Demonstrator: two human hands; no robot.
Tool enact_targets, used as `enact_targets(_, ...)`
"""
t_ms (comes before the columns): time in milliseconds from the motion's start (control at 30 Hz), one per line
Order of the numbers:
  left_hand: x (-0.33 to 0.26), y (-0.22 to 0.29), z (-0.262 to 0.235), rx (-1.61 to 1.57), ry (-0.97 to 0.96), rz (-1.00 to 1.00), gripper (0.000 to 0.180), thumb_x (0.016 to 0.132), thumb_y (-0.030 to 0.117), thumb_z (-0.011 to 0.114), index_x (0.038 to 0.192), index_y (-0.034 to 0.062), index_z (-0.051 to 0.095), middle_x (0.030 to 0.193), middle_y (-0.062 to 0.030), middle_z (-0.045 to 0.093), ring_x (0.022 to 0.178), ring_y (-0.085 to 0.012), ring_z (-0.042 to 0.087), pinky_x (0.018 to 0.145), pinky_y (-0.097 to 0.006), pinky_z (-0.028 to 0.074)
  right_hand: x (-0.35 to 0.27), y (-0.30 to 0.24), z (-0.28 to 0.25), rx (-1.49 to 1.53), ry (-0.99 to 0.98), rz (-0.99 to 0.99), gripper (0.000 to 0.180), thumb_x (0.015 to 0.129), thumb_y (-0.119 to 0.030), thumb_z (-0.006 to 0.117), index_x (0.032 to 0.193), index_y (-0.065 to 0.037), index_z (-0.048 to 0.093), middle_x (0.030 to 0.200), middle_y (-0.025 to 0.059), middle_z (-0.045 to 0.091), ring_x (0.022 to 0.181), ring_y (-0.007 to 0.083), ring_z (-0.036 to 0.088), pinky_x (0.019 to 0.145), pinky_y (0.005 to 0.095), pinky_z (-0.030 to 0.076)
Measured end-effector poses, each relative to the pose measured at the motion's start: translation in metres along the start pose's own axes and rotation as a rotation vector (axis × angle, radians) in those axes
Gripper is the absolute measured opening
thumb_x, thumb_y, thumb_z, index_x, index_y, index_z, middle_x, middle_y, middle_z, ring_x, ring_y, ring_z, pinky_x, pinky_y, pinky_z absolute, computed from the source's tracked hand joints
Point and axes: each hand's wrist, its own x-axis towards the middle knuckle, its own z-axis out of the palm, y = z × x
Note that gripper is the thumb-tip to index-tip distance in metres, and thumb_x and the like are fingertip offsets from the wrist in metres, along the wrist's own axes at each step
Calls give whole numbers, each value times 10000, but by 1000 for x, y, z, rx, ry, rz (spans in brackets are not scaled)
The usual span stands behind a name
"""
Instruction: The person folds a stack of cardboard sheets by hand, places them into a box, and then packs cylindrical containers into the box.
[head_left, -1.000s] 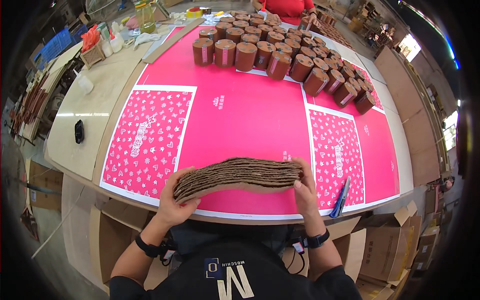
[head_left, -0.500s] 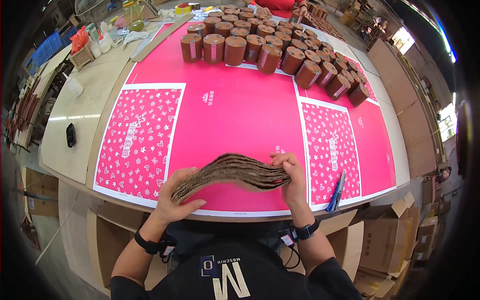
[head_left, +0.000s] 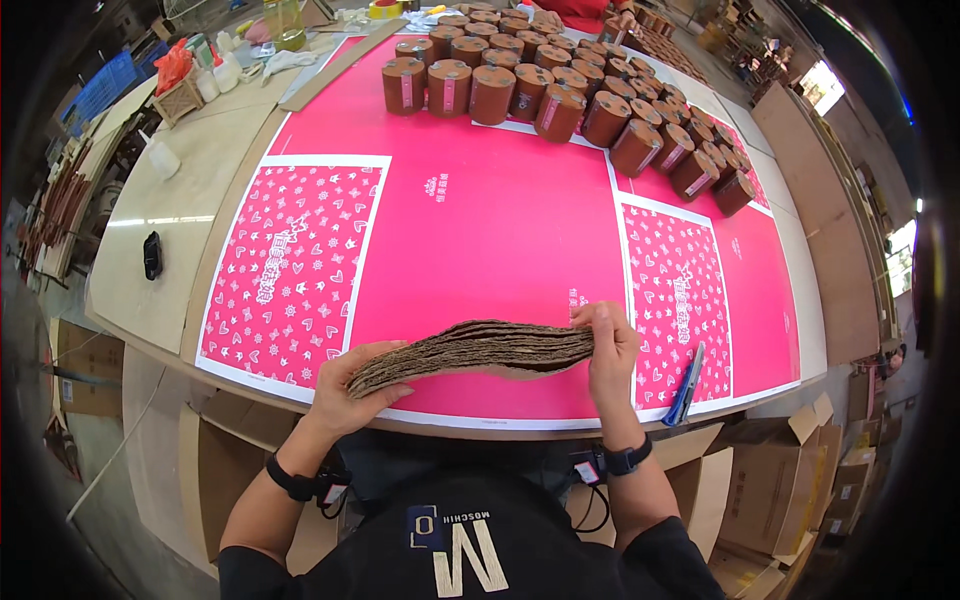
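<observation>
A bowed stack of thin brown cardboard sheets [head_left: 470, 352] spans between my two hands above the table's front edge. My left hand [head_left: 345, 388] closes round the stack's left end, thumb below and fingers behind. At the other end my right hand [head_left: 612, 350] grips the stack with curled fingers; part of that grip is hidden. Toward the right end the upper sheets part from the lower ones, leaving a dark gap. Beneath lies a large pink printed sheet [head_left: 490, 230] with white-bordered patterned panels.
A blue utility knife [head_left: 684, 388] lies right of my right hand. Many brown cylinders [head_left: 495, 95] stand at the back. Bottles [head_left: 226, 72], a basket [head_left: 178, 100] and a small black object [head_left: 152, 256] are on the left. Open cartons [head_left: 775, 480] sit below the table's right edge.
The stack has flattened from a strong arch to a gentler bow. My right hand has moved slightly right, and a gap has opened between sheets near it. The whole view has shifted a little.
</observation>
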Motion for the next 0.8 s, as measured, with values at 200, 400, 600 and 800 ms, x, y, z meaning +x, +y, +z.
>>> enact_targets(200, -7, 2, 3, 153, 65, 20, 497, 845, -41, 761, 1314, -11, 599, 1152, -143, 735, 1035, -171, 712, 883, -299, 579, -1, -112, 21, -761, -308, -482, 341, 858, -251, 770, 1109, -51, 656, 1167, 108, 609, 1059, 290, 573, 961, 434, 423)
enact_targets(400, -9, 4, 11, 142, 111, -27, 494, 852, -35, 755, 1320, -1, 599, 1120, -138, 748, 1029, -164, 718, 889, -286, 572, -17, -91, 16, -819, -388, -555, 436, 753, -317, 855, 1074, -91, 665, 1046, 75, 584, 969, 267, 552, 859, 415, 396)
enact_targets(600, -14, 2, 13, 124, 137, -45, 491, 861, -17, 756, 1325, -2, 597, 1105, -139, 751, 1019, -169, 723, 886, -288, 571, -31, -97, 18, -821, -304, -478, 411, 733, -310, 865, 1026, -99, 670, 960, 50, 562, 906, 245, 529, 795, 394, 370)
enact_targets(800, -14, 2, 15, 87, 147, -33, 489, 866, -8, 756, 1328, -5, 595, 1109, -141, 748, 1032, -175, 719, 888, -288, 568, -31, -90, 22, -881, -300, -466, 392, 732, -278, 860, 1026, -104, 668, 928, 39, 540, 889, 242, 511, 790, 394, 349)
